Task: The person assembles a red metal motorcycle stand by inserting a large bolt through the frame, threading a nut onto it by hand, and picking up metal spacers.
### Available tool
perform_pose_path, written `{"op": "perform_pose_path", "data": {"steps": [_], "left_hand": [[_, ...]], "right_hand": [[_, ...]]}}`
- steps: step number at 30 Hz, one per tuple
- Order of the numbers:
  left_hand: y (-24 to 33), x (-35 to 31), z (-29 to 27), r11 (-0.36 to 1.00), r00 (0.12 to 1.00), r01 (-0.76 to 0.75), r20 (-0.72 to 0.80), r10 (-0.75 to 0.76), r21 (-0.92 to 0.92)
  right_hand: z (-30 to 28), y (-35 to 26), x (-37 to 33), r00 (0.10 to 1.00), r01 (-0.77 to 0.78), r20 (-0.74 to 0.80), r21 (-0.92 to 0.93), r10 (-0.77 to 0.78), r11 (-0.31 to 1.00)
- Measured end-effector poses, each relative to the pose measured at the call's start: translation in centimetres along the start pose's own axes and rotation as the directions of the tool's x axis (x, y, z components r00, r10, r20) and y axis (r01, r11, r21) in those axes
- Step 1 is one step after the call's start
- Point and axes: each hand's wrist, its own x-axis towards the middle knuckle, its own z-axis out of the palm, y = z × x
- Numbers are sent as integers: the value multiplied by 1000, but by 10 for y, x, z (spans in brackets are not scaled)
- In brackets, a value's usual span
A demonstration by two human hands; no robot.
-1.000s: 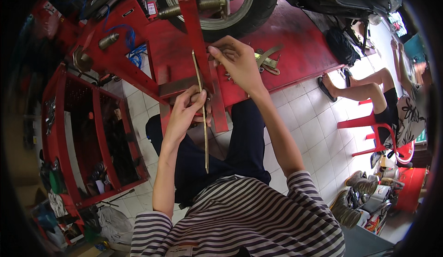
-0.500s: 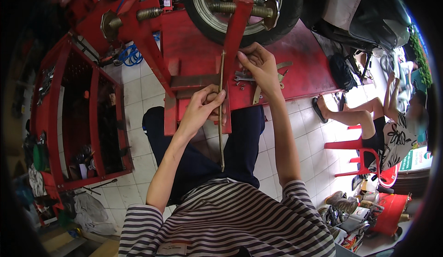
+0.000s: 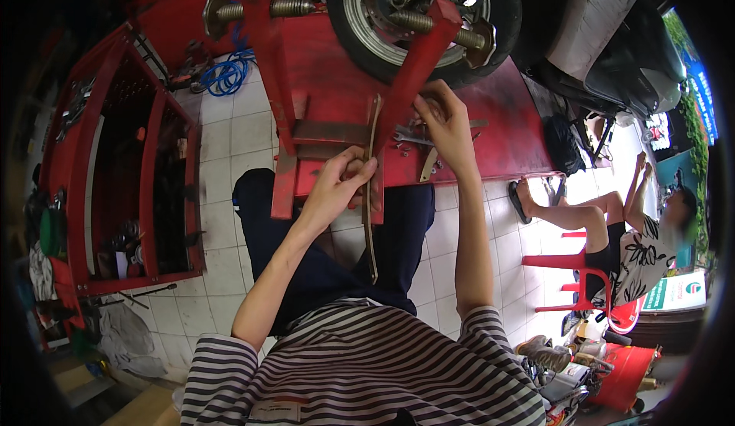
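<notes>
My left hand is closed around a long, thin, flat metal bar. One end of the bar points toward my lap, and its other end rises beside a slanted red post. On the post's right side is my right hand, its fingers curled and thumb drawn in. Whatever that hand may be holding is hidden. Below it on the red bench lie an open-ended wrench, a flat metal piece with holes and several small fasteners.
A motorbike wheel stands at the bench's far side. Large threaded screws pass through the red posts. To the left stands a red open cabinet, near a coiled blue hose. A person sits on a red plastic chair at right.
The view has shifted, so the bench and wheel appear farther right. My right hand's fingers have curled in more beside the post. My left hand keeps its hold on the bar.
</notes>
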Motion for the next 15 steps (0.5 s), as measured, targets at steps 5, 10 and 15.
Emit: {"op": "perform_pose_path", "data": {"steps": [5, 10, 15], "left_hand": [[1, -7, 2, 999, 1000, 20, 7, -20, -29], [0, -6, 3, 999, 1000, 12, 21, -11, -31], [-5, -2, 1, 999, 999, -20, 39, 21, -27]], "right_hand": [[0, 0, -3, 992, 101, -57, -217, -116, 971], [11, 7, -3, 990, 100, -106, 45, -95, 994], [1, 11, 1, 999, 35, -19, 108, -33, 994]]}}
